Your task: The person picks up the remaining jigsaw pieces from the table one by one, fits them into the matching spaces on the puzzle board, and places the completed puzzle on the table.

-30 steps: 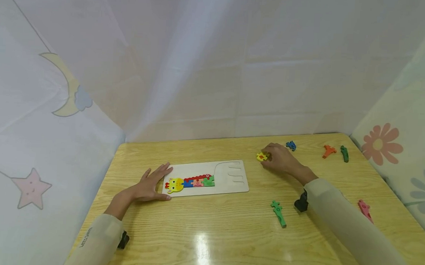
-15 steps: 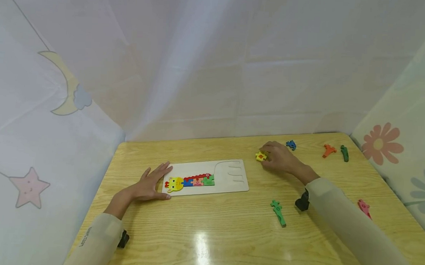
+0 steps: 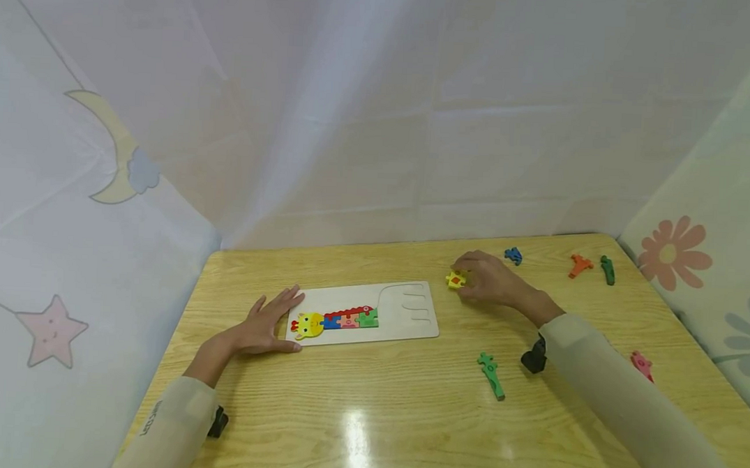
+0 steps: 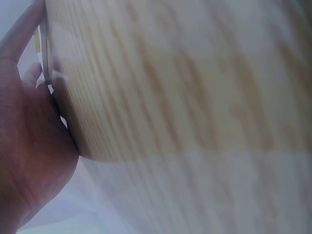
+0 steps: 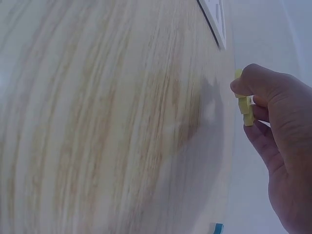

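Note:
My right hand (image 3: 491, 281) pinches a yellow puzzle piece (image 3: 455, 280) with a red-orange mark, just right of the white puzzle board (image 3: 409, 309). In the right wrist view the thumb and fingers grip the piece (image 5: 245, 107) by its edges, above the tabletop. My left hand (image 3: 264, 330) rests at the board's left end, fingers spread, thumb by the lower corner and fingertips on the upper one. On the board lie a yellow giraffe head (image 3: 310, 325), a blue piece (image 3: 332, 322), a pink piece (image 3: 349, 321), a green piece (image 3: 368, 319) and a red mane strip (image 3: 349, 312).
Loose on the wooden table (image 3: 317, 413) lie a light green piece (image 3: 491, 376), a blue piece (image 3: 514, 255), an orange piece (image 3: 579, 266), a dark green piece (image 3: 608, 271) and a pink piece (image 3: 642, 365) beside the right sleeve. A white printed cloth (image 3: 378, 157) hangs behind.
My right hand has shifted slightly left toward the board with the yellow piece, which has turned a little in the fingers. The left hand and board have stayed in place.

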A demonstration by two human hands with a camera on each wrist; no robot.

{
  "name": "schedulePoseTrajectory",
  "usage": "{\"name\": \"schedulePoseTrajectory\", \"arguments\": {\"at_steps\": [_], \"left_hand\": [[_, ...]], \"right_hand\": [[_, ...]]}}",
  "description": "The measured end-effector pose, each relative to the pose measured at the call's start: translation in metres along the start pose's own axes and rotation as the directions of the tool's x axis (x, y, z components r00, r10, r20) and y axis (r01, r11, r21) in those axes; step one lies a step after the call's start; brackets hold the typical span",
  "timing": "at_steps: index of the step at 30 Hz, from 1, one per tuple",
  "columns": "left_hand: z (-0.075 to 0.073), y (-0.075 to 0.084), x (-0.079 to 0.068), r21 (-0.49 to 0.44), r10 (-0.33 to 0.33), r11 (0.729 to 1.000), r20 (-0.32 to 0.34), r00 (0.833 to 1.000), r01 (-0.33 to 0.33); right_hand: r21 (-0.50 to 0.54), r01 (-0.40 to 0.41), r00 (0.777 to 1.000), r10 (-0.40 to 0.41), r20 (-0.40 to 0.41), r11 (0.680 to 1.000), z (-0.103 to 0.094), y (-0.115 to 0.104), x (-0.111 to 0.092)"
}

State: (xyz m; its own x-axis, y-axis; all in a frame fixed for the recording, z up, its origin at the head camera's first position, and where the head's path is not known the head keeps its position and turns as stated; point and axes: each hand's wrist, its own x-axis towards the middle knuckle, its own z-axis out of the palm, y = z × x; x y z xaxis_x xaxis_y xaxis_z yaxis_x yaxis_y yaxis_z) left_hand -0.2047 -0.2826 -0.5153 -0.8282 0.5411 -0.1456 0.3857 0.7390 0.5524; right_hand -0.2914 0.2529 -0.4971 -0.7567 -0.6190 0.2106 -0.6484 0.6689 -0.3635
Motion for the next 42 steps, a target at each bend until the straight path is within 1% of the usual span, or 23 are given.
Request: {"name": "schedulePoseTrajectory", "arguments": {"at_steps": [9,13,17,21,24,33,38,42], "left_hand": [[-0.001,0.002,0.0,-0.001,0.005,1.0,-0.001,1.0,-0.005],[-0.001,0.002,-0.001,-0.01,0.017,1.0,-0.011,1.0,-0.017],[0.0,0.002,-0.002,-0.011,0.028,1.0,-0.02,0.999,-0.028],[0.0,0.001,-0.001,-0.003,0.02,1.0,-0.008,1.0,-0.02],[0.0,0.0,-0.001,0.007,0.01,1.0,0.0,1.0,-0.01],[0.0,0.001,-0.003,0.003,0.0,1.0,-0.002,1.0,0.0],[0.0,0.002,-0.003,0.006,0.001,1.0,-0.004,1.0,-0.001],[0.0,0.002,-0.003,0.004,0.0,1.0,-0.003,1.0,0.0]], "right_hand": [[0.016,0.017,0.999,-0.018,0.048,1.0,-0.006,-0.013,0.003],[0.01,0.037,0.998,-0.037,0.051,0.999,-0.004,-0.017,0.005],[0.027,0.046,0.997,-0.048,0.056,0.999,-0.001,-0.021,0.007],[0.034,0.049,0.997,-0.051,0.062,0.998,0.001,-0.025,0.007],[0.021,0.061,0.996,-0.062,0.064,0.998,0.002,-0.029,0.008],[0.028,0.117,0.991,-0.119,0.065,0.993,0.003,-0.04,0.013],[0.027,0.114,0.99,-0.115,0.084,0.993,0.004,-0.046,0.016],[0.028,0.134,0.987,-0.136,0.084,0.991,0.004,-0.05,0.018]]}}
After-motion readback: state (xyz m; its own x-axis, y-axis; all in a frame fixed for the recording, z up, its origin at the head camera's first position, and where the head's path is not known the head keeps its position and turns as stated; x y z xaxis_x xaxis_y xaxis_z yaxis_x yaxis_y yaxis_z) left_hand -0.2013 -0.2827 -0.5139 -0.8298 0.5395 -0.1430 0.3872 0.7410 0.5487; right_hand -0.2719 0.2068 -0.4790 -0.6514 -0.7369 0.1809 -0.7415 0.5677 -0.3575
